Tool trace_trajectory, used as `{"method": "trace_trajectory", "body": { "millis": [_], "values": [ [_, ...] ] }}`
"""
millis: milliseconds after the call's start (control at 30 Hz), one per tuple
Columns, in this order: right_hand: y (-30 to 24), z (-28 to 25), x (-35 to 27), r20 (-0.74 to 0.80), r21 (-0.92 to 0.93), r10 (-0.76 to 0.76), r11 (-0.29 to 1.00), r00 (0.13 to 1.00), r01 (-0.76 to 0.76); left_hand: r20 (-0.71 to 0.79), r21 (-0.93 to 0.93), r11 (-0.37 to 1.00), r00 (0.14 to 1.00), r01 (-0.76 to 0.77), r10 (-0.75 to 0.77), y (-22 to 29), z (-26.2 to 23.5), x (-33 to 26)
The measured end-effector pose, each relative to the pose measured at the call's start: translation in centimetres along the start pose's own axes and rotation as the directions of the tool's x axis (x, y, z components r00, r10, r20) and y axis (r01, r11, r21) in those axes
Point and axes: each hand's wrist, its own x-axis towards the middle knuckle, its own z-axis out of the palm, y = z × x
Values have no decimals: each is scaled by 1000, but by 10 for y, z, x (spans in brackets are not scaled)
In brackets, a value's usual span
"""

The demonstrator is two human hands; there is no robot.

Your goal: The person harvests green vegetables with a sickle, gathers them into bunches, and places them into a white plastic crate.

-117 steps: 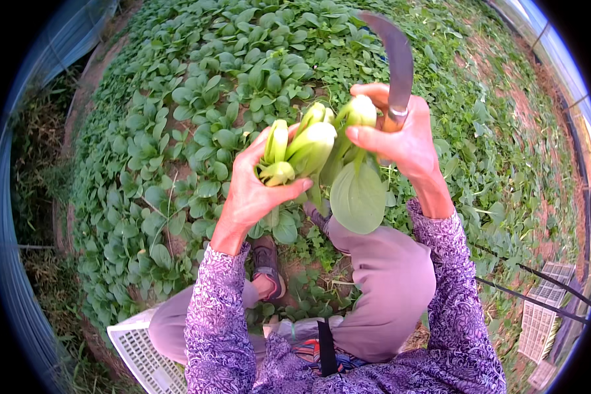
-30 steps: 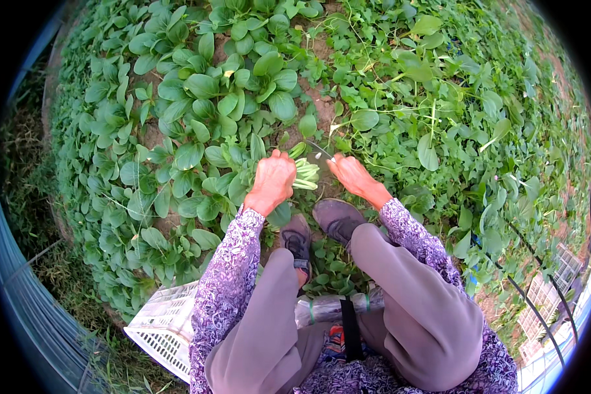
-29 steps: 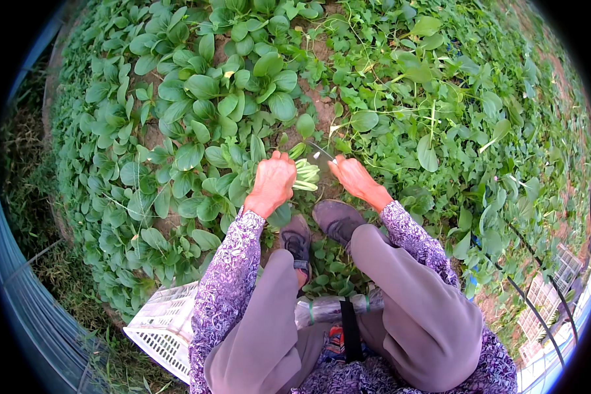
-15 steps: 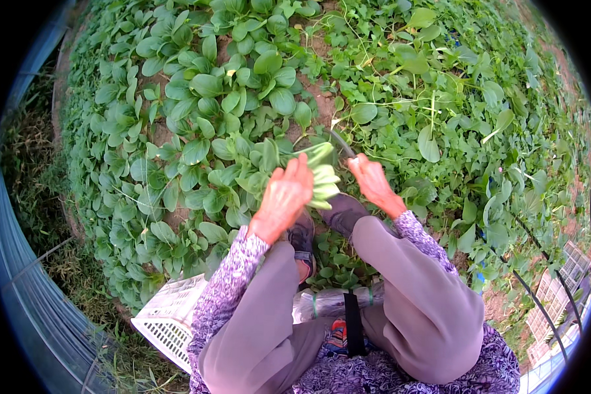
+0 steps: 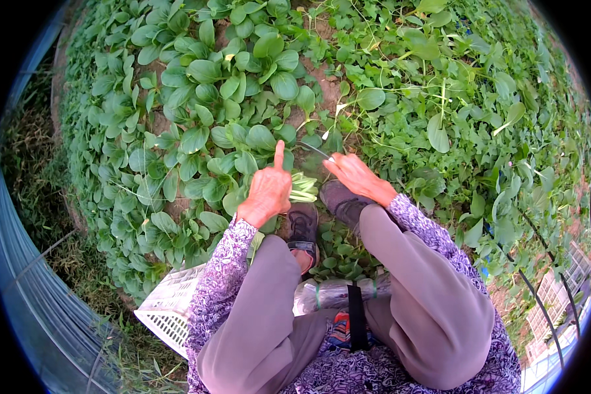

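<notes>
Pale cut stems of a bok choy bunch (image 5: 303, 188) stick out to the right of my left hand (image 5: 268, 195), which is closed around the bunch with its index finger pointing forward. That finger reaches the leaves of a growing bok choy plant (image 5: 261, 138). My right hand (image 5: 359, 178) grips a knife (image 5: 315, 150), its thin blade directed left toward the base of that plant. Most of the knife's handle is hidden in my fingers. The bunch's leaves are largely covered by my left hand and forearm.
A white plastic crate (image 5: 171, 303) stands beside my left leg. My shoes (image 5: 303, 226) are among the plants. Leafy vines (image 5: 400, 151) spread on the right, where dark hoses (image 5: 532, 299) and pale crates (image 5: 558, 295) lie. Blue netting (image 5: 29, 276) runs along the left edge.
My left hand has moved slightly down and left with the bunch, and its index finger is now stretched out. My right hand has shifted left, bringing the knife's blade closer to the plant.
</notes>
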Motion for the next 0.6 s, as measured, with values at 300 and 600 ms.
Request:
{"method": "trace_trajectory", "body": {
  "millis": [300, 600],
  "values": [
    [0, 43, 7, 239, 159, 71, 981, 968, -111, -116, -131, 987, 987, 95, -111, -15, 25, -7],
    [3, 37, 18, 524, 476, 372, 619, 767, -625, -258, -82, 988, 954, 134, -151, 3, 51, -15]
  ]
}}
